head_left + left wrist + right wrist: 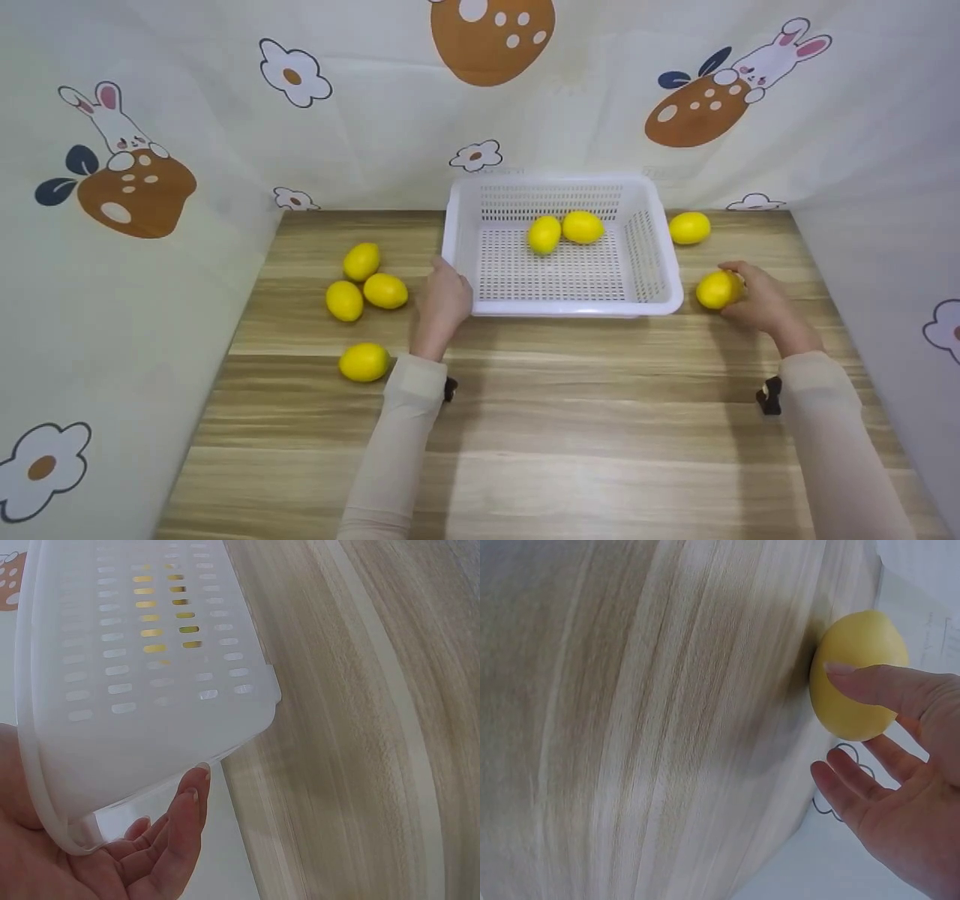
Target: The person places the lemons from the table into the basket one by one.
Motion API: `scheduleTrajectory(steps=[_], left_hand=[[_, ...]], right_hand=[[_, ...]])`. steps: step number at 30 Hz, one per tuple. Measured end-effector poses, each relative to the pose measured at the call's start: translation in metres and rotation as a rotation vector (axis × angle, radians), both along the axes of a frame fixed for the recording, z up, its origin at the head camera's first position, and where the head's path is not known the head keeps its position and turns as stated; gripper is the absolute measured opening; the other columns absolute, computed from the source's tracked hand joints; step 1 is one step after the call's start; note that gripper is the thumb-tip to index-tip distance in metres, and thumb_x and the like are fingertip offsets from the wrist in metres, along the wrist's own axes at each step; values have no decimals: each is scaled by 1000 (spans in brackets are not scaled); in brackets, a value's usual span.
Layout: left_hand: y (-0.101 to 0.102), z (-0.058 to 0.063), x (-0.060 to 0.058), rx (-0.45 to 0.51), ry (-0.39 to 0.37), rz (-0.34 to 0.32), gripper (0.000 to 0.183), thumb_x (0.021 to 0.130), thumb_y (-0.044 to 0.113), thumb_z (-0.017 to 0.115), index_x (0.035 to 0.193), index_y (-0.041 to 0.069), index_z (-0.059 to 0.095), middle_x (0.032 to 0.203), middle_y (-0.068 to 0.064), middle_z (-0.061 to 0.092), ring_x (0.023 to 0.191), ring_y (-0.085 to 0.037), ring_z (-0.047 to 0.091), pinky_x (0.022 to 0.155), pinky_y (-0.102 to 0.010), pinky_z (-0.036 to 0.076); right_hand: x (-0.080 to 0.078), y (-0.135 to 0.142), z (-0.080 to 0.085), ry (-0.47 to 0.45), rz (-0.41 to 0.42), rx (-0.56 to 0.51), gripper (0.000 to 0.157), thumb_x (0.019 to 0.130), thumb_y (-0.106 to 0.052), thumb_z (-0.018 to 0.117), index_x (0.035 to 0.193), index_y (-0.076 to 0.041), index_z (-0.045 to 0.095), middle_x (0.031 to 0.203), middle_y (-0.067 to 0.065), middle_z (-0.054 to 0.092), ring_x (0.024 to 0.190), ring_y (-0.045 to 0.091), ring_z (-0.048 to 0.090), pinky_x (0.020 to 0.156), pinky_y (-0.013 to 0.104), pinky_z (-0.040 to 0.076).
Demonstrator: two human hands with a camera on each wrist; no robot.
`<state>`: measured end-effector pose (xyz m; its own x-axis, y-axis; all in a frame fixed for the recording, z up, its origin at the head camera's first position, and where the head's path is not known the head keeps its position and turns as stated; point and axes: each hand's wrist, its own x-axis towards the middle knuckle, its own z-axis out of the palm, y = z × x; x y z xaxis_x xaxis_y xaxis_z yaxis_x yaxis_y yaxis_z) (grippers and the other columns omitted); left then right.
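My left hand [444, 301] grips the left side of a white plastic basket [570, 308] by its rim. In the left wrist view, the fingers [184, 832] curl below the rim, beside the slotted wall. Two yellow lemons [544, 235] lie side by side inside, toward the back. Right of the basket, my right hand [765, 306] pinches another lemon [717, 290]. The right wrist view shows the thumb [877, 686] across this lemon's near side, while the lower fingers stay spread off it.
A single lemon [690, 228] sits by the basket's right wall at the back. Left of the basket are a cluster of three lemons [385, 291] and a separate lemon [364, 362] nearer the front. Printed cloth [375, 150] walls in the wooden table [570, 420] at back and sides.
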<state>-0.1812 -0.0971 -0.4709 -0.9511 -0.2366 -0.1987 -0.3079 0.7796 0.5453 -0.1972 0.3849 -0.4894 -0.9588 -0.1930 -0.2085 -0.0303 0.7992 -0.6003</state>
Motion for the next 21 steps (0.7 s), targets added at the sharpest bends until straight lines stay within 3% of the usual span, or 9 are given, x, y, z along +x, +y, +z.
scheduleTrajectory(steps=[6,11,21], left_hand=[[0,-1,1,-5,17,-6,54,109,17,44,152,-14,32,107,-28,72,86,-35,70,70,-48,58],[0,-2,0,-15,8,-4,58,110,18,44,155,-15,28,110,-29,72,90,-36,71,74,-49,59],[0,-2,-1,-13,-4,4,60,110,19,45,157,-14,27,116,-31,71,96,-38,72,77,-50,59]], right_hand=[[-3,-2,-4,25,11,35,82,83,6,77,154,13,34,154,45,34,142,65,31,117,75,22],[-4,-5,-6,0,-7,33,83,88,-1,78,156,12,32,156,45,31,143,64,29,118,75,20],[2,-17,-24,57,-138,-21,86,91,-12,81,154,16,30,150,49,35,138,64,36,117,74,25]])
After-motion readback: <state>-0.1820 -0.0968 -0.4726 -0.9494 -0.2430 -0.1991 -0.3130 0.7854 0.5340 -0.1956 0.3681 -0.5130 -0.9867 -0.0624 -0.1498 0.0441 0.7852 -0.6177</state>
